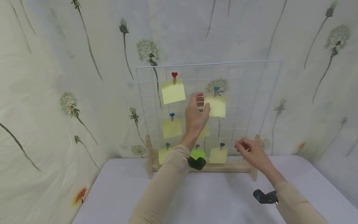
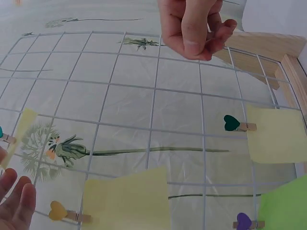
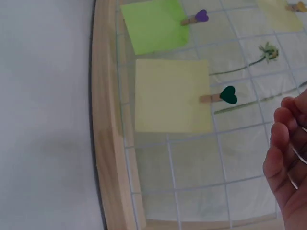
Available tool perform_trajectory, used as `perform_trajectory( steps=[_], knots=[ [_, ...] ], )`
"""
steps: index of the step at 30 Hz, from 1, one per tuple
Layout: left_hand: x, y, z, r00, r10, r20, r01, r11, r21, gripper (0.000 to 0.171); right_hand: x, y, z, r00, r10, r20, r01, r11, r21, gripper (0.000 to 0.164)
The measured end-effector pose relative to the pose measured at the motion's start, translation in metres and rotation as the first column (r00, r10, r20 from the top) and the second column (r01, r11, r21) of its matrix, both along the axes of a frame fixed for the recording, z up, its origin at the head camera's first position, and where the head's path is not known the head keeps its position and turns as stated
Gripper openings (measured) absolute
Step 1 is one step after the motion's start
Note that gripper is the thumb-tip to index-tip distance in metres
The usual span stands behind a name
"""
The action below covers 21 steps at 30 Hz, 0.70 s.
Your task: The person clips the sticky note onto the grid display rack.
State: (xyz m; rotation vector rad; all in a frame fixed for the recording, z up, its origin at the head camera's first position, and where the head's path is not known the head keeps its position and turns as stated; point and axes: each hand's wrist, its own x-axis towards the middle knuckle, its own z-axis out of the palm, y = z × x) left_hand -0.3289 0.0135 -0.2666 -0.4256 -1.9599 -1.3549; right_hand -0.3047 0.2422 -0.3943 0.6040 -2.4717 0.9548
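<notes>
My left hand (image 1: 197, 115) is at a yellow sticky note (image 1: 218, 107) hung by a small wooden peg with a teal heart (image 1: 216, 89). The thumb lies over the note's left edge, with fingertips at that edge; in the left wrist view the note (image 2: 24, 129) stands tilted off the white wire grid (image 1: 243, 93). Another yellow note (image 2: 129, 201), with an orange-heart peg (image 2: 58, 211), is partly hidden behind this hand in the head view. My right hand (image 1: 250, 149) hovers before the grid's lower right, fingers loosely curled, holding nothing visible.
More pegged notes hang on the grid: yellow ones at left (image 1: 173, 91), a green one (image 1: 198, 153) and a yellow one (image 1: 218, 155) low down. A wooden stand (image 1: 221, 168) holds the grid on a white table (image 1: 212, 193). A dandelion-patterned curtain (image 1: 106, 77) hangs behind.
</notes>
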Motion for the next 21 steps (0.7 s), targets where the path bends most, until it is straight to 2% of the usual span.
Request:
perform_trajectory(
  steps=[3,6,10,14,21],
  knots=[
    [0.007,-0.016,-0.005,1.000,-0.001,0.014,0.001,1.000,-0.014,0.037,-0.001,0.008,-0.010,1.000,0.012,-0.014,-0.011,1.000,0.016,0.012],
    [0.018,-0.038,-0.018,0.999,-0.006,0.034,0.006,1.000,-0.019,0.032,0.001,0.019,-0.026,0.999,0.004,0.036,-0.006,0.999,0.044,0.011],
    [0.034,-0.069,-0.049,0.997,-0.010,0.081,0.014,0.999,-0.042,0.025,0.007,0.035,-0.050,0.994,-0.037,0.106,0.030,0.997,0.067,0.015],
    [0.045,-0.091,-0.086,0.988,0.002,0.155,0.006,0.999,-0.052,0.023,0.014,0.045,-0.068,0.989,-0.071,0.129,0.064,0.996,0.054,0.015],
    [0.058,-0.113,-0.137,0.976,0.058,0.210,-0.036,0.993,-0.111,0.023,0.023,0.045,-0.081,0.981,-0.064,0.185,0.057,0.998,0.041,0.015]
  ],
)
